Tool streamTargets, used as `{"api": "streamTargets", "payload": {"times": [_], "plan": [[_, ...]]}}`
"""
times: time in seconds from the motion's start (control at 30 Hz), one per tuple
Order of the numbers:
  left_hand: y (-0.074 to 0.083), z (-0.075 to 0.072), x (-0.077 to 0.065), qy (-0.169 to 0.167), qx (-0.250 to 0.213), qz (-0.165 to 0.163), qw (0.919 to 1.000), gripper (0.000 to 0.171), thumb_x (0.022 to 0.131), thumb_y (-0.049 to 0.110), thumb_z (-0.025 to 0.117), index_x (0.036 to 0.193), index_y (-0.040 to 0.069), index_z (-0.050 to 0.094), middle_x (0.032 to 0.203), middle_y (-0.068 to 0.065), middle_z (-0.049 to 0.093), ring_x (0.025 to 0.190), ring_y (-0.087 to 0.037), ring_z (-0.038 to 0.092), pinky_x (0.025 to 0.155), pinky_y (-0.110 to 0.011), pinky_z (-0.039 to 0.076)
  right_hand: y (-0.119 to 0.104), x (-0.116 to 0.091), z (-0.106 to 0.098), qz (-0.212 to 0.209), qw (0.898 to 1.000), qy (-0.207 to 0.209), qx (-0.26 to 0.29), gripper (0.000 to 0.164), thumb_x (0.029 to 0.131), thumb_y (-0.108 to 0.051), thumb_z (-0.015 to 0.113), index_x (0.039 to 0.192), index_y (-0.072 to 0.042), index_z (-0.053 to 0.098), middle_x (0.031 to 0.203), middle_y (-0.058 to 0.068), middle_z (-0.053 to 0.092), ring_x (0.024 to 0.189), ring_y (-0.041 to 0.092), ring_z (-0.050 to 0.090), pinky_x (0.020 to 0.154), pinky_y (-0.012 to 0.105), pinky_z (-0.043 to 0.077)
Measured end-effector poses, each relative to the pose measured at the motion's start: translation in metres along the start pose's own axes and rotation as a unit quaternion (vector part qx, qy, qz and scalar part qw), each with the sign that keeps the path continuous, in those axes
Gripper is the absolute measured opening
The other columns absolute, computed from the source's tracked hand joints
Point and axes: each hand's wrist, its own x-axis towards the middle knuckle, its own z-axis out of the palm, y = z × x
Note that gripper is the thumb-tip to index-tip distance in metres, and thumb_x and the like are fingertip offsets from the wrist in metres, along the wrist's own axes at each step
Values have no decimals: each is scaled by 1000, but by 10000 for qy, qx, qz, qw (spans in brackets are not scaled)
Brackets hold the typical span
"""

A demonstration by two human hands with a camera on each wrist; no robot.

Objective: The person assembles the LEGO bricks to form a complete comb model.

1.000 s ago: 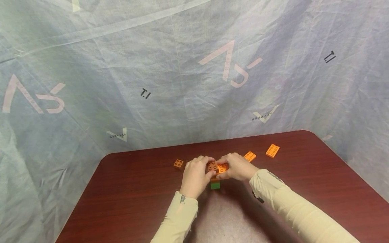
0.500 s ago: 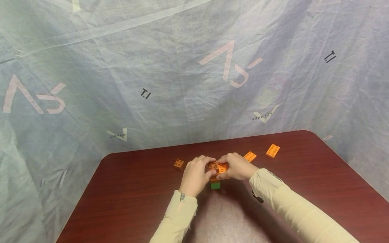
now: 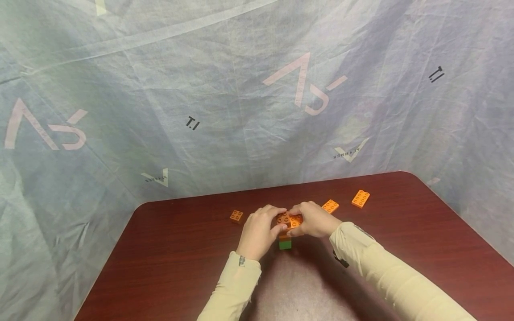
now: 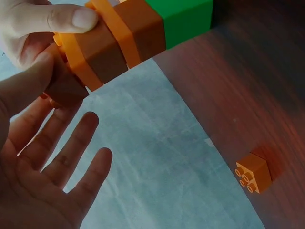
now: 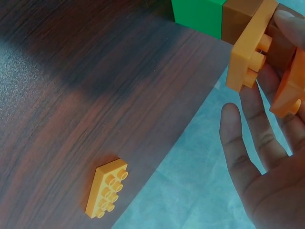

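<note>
A tower of toy building bricks stands on the table between both hands. At its base is a green brick (image 3: 285, 244); above come a brown brick (image 4: 140, 26), a wider orange plate (image 5: 244, 55), another brown brick (image 4: 101, 51) and a second orange plate (image 5: 287, 88). At the top, a brown four-stud brick (image 3: 283, 220) sits over the left part of the upper plate. My left hand (image 3: 257, 232) pinches this top brick between thumb and fingers, its other fingers spread. From the right, my right hand (image 3: 317, 220) grips the tower's upper part, thumb on the upper middle brown brick.
An orange-brown four-stud brick (image 3: 236, 216) lies left of the tower on the dark red table (image 3: 172, 258). Two orange plates lie at the right: a nearer plate (image 3: 331, 206) behind the right hand and a farther plate (image 3: 360, 199). A printed grey cloth (image 3: 225, 89) hangs behind.
Both hands keep their grip on the tower. The left fingertips and the top brown brick have shifted very slightly to the right.
</note>
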Motion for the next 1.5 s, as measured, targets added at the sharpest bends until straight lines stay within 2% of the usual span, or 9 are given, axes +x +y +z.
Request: {"api": "streamTargets", "payload": {"times": [0.13, 0.3, 0.73, 0.93, 1.2, 1.5], "plan": [[0, 1, 1, -94, 98, 7, 9999, 38, 89, 21, 81, 124, 9, 72, 114, -4, 70, 104, -24, 67, 92, -45, 52, -1, 1, 0, -31, 10000, 42, -79, 37, 75, -22, 92, 106, -7, 78, 101, 3, 74, 80, 13, 61, 69, 30, 49], [0, 3, 0, -207, 114, -40, 9997, 39, 90, 22, 80, 125, 7, 70, 114, -5, 68, 97, -24, 68, 86, -43, 55, -3, 2, 0, 41, 9999, -28, -92, 35, 76, -23, 91, 104, -9, 78, 96, -1, 72, 77, 12, 57, 67, 30, 46], [1, 6, 2, 87, 16, 36, 10000, 36, 88, 22, 82, 119, 6, 73, 109, -5, 69, 92, -25, 69, 80, -39, 56, -3, 1, 1, -68, 10000, 61, -34, 29, 73, -21, 92, 92, -10, 74, 78, -8, 63, 67, 9, 52, 59, 25, 44], [2, 6, 2, 132, -363, -103, 9992, 34, 87, 18, 82, 117, 4, 74, 106, -6, 70, 92, -22, 70, 79, -34, 57, -3, 2, 1, -68, 10000, 41, -33, 29, 73, -21, 92, 94, -9, 75, 82, -7, 66, 68, 9, 53, 60, 26, 45], [4, 10, 1, 341, -254, -154, 9990, 35, 83, 15, 85, 114, 3, 75, 103, -7, 71, 88, -23, 72, 74, -33, 59, -4, 3, 1, 23, 10000, 7, -54, 31, 73, -21, 92, 96, -9, 75, 83, -7, 66, 70, 10, 53, 61, 26, 44], [2, 11, 1, 391, -356, -129, 9985, 35, 82, 16, 85, 114, 3, 76, 103, -7, 73, 91, -24, 72, 77, -34, 59, -5, 3, 1, 77, 9999, -22, -111, 32, 75, -23, 91, 100, -9, 76, 87, -5, 68, 72, 11, 53, 62, 27, 45]]}}
